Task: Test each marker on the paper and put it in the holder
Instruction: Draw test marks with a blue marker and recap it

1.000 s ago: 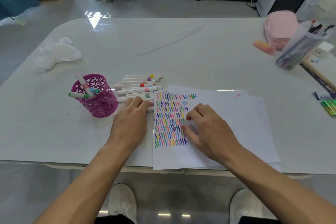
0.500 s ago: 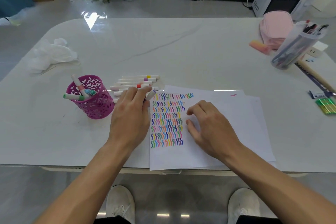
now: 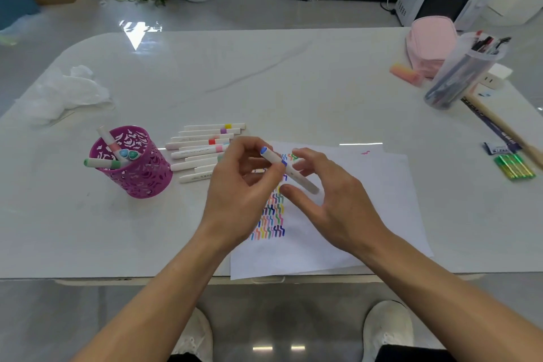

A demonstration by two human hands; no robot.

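My left hand (image 3: 241, 188) grips a white marker with a blue cap (image 3: 289, 170), lifted above the paper (image 3: 352, 214) and slanting down to the right. My right hand (image 3: 332, 203) hovers just beside the marker's lower end, fingers spread, and I cannot tell if it touches it. Rows of coloured squiggles (image 3: 273, 214) fill the sheet's left part, partly hidden by my hands. Several white markers (image 3: 202, 147) lie in a row between paper and holder. The purple cut-out holder (image 3: 135, 164) stands at the left with three markers in it.
Crumpled white plastic (image 3: 64, 91) lies at the far left. At the right stand a clear cup of pens (image 3: 464, 73), a pink pouch (image 3: 429, 41), an orange eraser (image 3: 405, 73), a ruler (image 3: 496, 123) and green sticks (image 3: 514, 166). The table's front edge runs just under the paper.
My left hand has picked the blue-capped marker out of the row and raised it over the paper. My right hand has lifted off the sheet and come up beside the marker.
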